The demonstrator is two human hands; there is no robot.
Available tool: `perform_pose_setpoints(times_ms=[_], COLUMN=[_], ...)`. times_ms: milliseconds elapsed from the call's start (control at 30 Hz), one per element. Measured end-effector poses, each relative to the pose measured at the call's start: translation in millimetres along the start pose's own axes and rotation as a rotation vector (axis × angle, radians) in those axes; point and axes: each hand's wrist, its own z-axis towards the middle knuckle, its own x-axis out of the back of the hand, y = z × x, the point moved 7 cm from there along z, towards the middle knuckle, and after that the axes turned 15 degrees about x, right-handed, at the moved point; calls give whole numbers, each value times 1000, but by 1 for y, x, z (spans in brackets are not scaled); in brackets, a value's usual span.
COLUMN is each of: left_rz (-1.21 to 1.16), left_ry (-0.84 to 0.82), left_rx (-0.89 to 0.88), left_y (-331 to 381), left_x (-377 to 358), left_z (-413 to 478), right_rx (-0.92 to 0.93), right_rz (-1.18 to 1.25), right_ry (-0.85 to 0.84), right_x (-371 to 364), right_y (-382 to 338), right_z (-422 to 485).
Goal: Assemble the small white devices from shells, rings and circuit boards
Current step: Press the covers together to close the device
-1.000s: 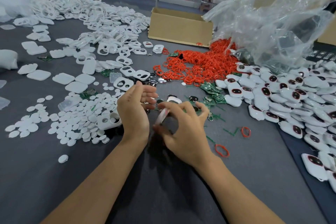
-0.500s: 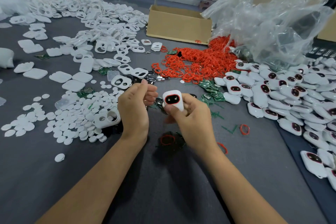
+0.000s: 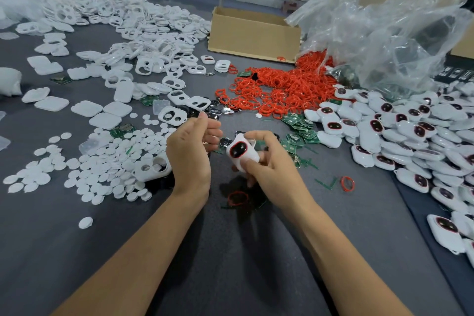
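Over the grey table (image 3: pixel 107 251), left of the finished pile (image 3: pixel 400 136), my right hand (image 3: pixel 274 172) pinches a white device (image 3: pixel 241 152). My left hand (image 3: pixel 189 154) is curled; whether it holds anything, I cannot tell. Squeezing unevenly could pop the shells apart.

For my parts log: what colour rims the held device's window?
Red, on the white device in the right hand; head view.

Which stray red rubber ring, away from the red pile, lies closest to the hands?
The red rubber ring in the shadow directly below the right hand, which holds a white plastic device; the other stray ring lies farther right, beside green scraps.
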Motion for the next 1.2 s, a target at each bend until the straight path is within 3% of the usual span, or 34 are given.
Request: perform_pose_setpoints(times_ms=[100, 233, 567, 767, 900, 1000, 1100, 1200], left_rz=[13, 158, 415, 294, 180, 140, 136, 117], left_ry=[14, -129, -61, 8, 117, 120, 123, 121], left_rx=[3, -21, -47, -44, -62, -69, -64, -48], left_y=[-1, -5, -7, -4, 0, 1, 0, 1], left_x=[2, -13, -13, -5, 7, 8, 7, 7], left_z=[2, -4, -6, -4, -1, 0, 0, 0], right_rx=[109, 243, 211, 426, 431, 472, 439, 471], right_rz=[-151, -303, -246, -426, -687, -616, -638, -534], right_ry=[-3, 6, -51, 114, -50, 71, -47, 92], right_x=[0, 2, -3, 5, -16, -8, -18, -7], right_y=[-7, -19, -17, -36, -31, -40, -33, -40], right_z=[0, 3, 7, 7, 2, 0, -1, -6])
